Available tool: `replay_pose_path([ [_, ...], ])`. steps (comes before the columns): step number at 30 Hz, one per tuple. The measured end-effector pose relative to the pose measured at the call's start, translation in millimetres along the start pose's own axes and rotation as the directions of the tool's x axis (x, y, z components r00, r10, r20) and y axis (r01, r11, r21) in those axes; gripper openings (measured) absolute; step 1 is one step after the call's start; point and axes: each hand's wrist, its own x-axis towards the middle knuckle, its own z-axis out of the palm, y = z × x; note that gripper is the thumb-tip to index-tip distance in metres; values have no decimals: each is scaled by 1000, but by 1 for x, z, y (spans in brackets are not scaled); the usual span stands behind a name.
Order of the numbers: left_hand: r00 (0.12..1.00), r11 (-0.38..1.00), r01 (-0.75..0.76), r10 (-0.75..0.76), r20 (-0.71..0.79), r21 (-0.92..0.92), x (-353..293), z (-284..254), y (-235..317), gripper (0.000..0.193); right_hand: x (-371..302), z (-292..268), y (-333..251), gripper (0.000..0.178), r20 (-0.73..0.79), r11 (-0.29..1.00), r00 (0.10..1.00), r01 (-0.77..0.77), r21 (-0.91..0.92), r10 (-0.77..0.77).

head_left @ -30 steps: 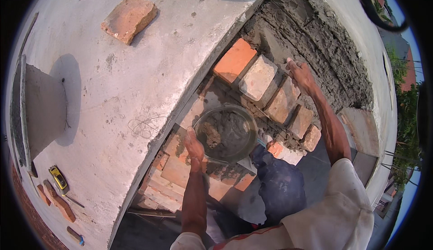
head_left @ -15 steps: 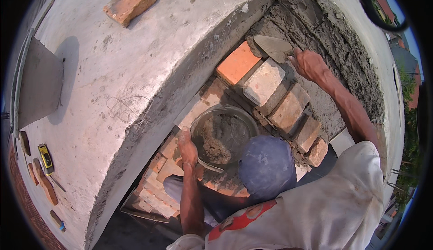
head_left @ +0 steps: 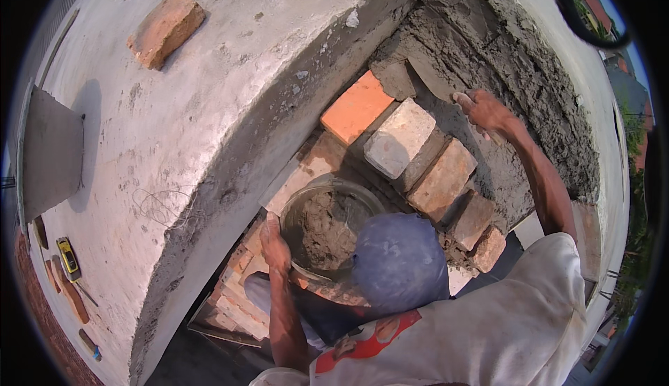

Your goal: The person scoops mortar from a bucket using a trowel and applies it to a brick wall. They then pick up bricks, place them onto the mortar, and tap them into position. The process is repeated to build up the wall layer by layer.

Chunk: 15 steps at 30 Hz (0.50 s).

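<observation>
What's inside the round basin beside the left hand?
Grey mortar is heaped inside the basin. The bottom beneath it is covered, and blue cloth hides the basin's lower-right edge.

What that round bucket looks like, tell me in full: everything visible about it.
The bucket is round, dark grey and open-topped, with a rim; plastic or metal, I cannot tell. Lumpy grey mortar lies inside. It sits mouth up, below and left of the brick row in the view. The left grip is against its left rim; a rounded blue cloth form hides its lower right.
</observation>
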Motion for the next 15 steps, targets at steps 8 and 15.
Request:
replay_pose_path([
  [8, 997, 998, 55, -56, 57, 11, 3, 2, -3, 80, 27, 18, -66, 62, 97, 983, 992, -96, 154, 82],
  [15, 998, 999, -10, 12, 66, -35, 3, 1, -6, 75, 20, 34, -104, 59, 221, 993, 974, 13, 119, -40],
])
